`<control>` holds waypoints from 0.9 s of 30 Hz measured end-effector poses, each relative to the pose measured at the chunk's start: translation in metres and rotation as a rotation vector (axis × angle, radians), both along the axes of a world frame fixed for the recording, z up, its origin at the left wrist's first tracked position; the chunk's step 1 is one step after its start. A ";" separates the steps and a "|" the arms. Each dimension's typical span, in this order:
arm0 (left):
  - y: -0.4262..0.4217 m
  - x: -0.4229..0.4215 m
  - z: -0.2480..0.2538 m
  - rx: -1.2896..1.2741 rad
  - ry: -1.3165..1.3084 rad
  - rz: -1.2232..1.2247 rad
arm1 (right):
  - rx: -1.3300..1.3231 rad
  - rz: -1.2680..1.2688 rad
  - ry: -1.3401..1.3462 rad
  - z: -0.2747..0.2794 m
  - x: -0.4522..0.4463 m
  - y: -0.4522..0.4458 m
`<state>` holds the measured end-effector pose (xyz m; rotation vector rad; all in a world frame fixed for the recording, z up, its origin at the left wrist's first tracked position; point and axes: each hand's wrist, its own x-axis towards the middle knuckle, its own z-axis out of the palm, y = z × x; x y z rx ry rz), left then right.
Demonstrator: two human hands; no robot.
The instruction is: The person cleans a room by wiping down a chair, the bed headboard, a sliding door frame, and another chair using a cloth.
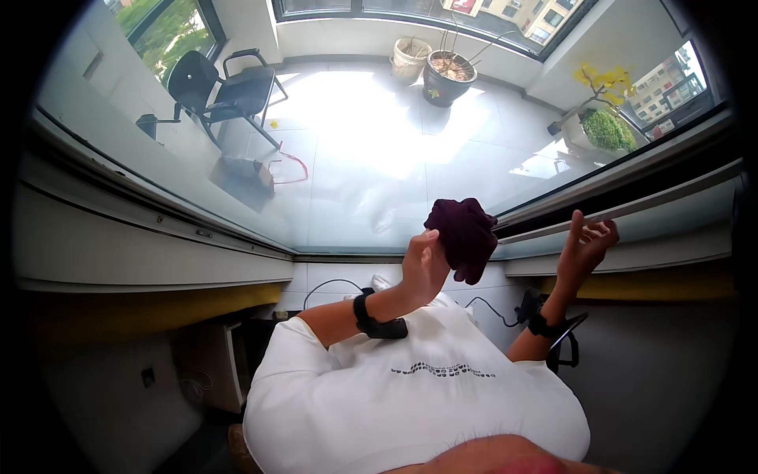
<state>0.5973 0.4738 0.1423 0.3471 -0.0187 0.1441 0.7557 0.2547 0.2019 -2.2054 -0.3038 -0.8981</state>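
My left hand (425, 268) is closed on a bunched dark purple cloth (463, 238), which is held up in front of the glass pane (371, 209). Folds of the cloth hang over the far side of the hand, and most of the fingers are hidden behind it. To the right, my right hand (586, 246) is raised near the sliding door's frame (632, 207). Its fingers are loosely bent and apart, with nothing seen in them. Whether it touches the frame I cannot tell.
Beyond the glass stand a black chair (237, 93), a dark pot (448, 79), a pale pot (410, 59) and a planter with a green bush (606, 130). A cardboard box (251, 174) sits near the chair. Yellow ledges (158, 312) lie below the frames on both sides.
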 end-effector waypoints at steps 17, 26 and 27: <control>0.243 -0.054 0.019 1.158 0.523 2.053 | -0.461 0.404 0.322 0.034 0.019 -0.048; 0.152 0.001 0.009 1.090 0.157 1.711 | -0.570 0.406 0.298 0.046 0.021 -0.043; 0.127 0.009 0.009 1.255 0.127 1.609 | -0.526 0.425 0.270 0.044 0.021 -0.044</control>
